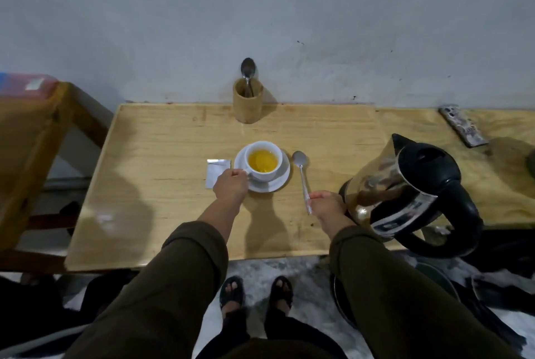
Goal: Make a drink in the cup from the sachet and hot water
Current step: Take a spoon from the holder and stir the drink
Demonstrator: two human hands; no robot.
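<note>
A white cup (pixel 267 173) stands on a white saucer (pixel 282 182) in the middle of the wooden table (pixel 162 156); yellow liquid (pixel 263 160) fills it. My left hand (pixel 230 185) pinches the cup's handle on its left side. A silver sachet (pixel 216 170) lies flat just left of the saucer, partly behind that hand. My right hand (pixel 325 204) grips the handle end of a metal spoon (pixel 301 167), whose bowl points away from me, right of the saucer. A steel kettle with a black handle (pixel 405 196) stands at the right, close to my right hand.
A bamboo holder (pixel 248 104) with another spoon stands at the back by the wall. A remote-like object (pixel 463 128) lies at the far right. A wooden chair (pixel 34 138) stands left of the table. My feet (pixel 256 292) and dark items are on the floor below.
</note>
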